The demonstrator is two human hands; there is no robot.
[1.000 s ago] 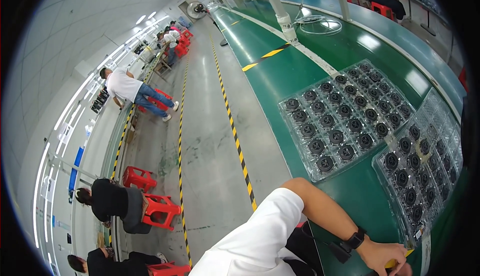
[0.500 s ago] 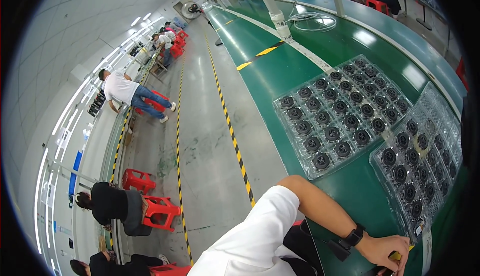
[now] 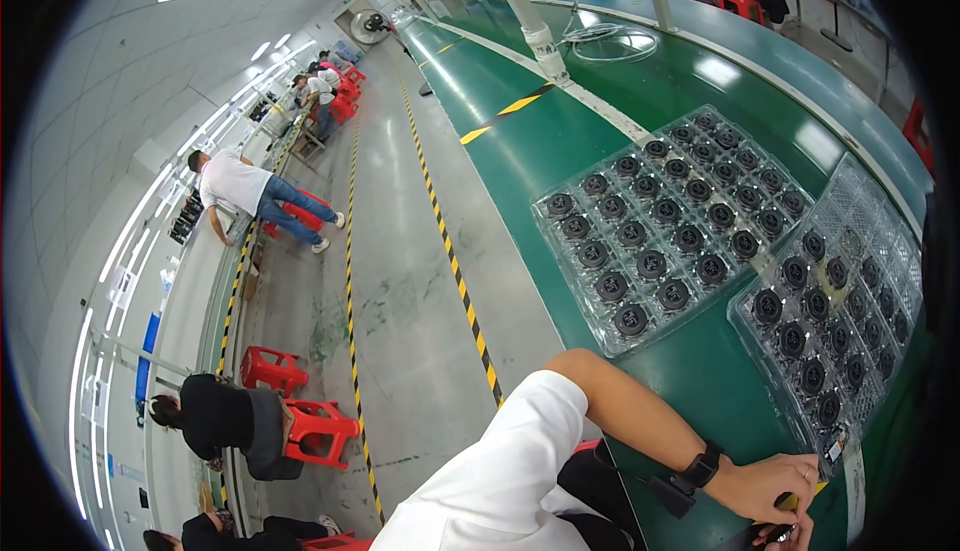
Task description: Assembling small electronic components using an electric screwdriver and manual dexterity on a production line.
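Observation:
My left hand point(image 3: 765, 489), with a black band and device on its wrist, is bent down over the green bench at the lower right. Its fingers are closed around something small and dark, mostly hidden. Fingers of my right hand point(image 3: 801, 532) show at the lower edge, pressed close to the left fingertips by a small dark shiny piece point(image 3: 779, 534). Beside the hands lies a clear plastic tray point(image 3: 757, 371) partly filled with round black parts. Farther off, another clear tray point(image 3: 610, 346) holds rows of similar round black parts.
The green bench point(image 3: 505, 186) runs away ahead, crossed by yellow-black tape point(image 3: 510, 111). A coil of pale cable point(image 3: 615, 43) lies beyond a white post point(image 3: 525, 16). To the left, past a taped aisle, people sit or stand near red stools point(image 3: 320, 433).
The view has shifted slightly, moving the trays a little left in the picture. The right fingers and a dark piece now show more beside my left hand. The standing person's arm has moved.

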